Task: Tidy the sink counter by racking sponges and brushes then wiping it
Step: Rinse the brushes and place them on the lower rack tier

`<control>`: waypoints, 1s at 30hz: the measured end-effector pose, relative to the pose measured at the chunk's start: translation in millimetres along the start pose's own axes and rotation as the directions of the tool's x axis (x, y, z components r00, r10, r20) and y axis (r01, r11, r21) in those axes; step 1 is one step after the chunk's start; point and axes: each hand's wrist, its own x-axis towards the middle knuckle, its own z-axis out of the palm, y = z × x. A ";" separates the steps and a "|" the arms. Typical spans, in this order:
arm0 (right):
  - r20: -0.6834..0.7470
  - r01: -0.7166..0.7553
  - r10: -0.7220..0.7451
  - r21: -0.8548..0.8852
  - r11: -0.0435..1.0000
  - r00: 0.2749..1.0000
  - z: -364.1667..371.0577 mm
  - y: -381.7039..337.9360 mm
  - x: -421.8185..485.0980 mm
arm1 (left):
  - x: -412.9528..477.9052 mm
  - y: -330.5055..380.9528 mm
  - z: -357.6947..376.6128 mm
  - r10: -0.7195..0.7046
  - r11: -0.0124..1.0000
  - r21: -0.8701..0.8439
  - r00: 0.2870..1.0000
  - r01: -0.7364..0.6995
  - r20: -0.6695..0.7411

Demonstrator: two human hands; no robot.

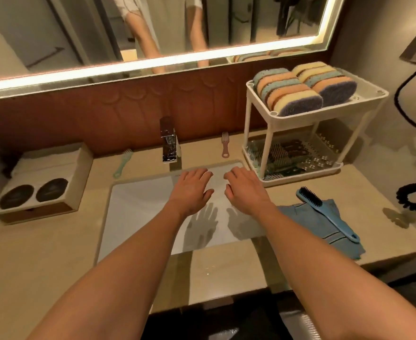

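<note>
Left hand [193, 190] and right hand [245, 190] hover flat, empty; yanking the folded blue cloth [317, 235] could fling the blue plastic brush [327, 214] seemingly atop it.

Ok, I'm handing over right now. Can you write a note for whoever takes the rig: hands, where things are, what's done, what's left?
Hands: left hand and right hand are both open, holding nothing, over the sink.
Done: sponges stand in rows on the top tier of the rack; some brushes lie on its lower tier.
Left to rack: pink brush right of the faucet, green brush left of it, and blue brush lying on the blue cloth right of the sink.
Then: wipe the counter, probably with that cloth.
</note>
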 end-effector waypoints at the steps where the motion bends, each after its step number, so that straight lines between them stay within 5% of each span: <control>1: 0.007 0.013 -0.013 0.010 1.000 1.000 0.5 -7.6 3.0 | -3.8 -7.5 -2.3 -0.012 1.000 0.005 1.000 0.012 -0.005; 30: 0.062 0.236 -0.257 0.234 0.943 0.964 81.7 -208.6 155.1 | -48.8 -238.5 24.6 -0.429 0.901 -0.088 0.901 0.424 -0.056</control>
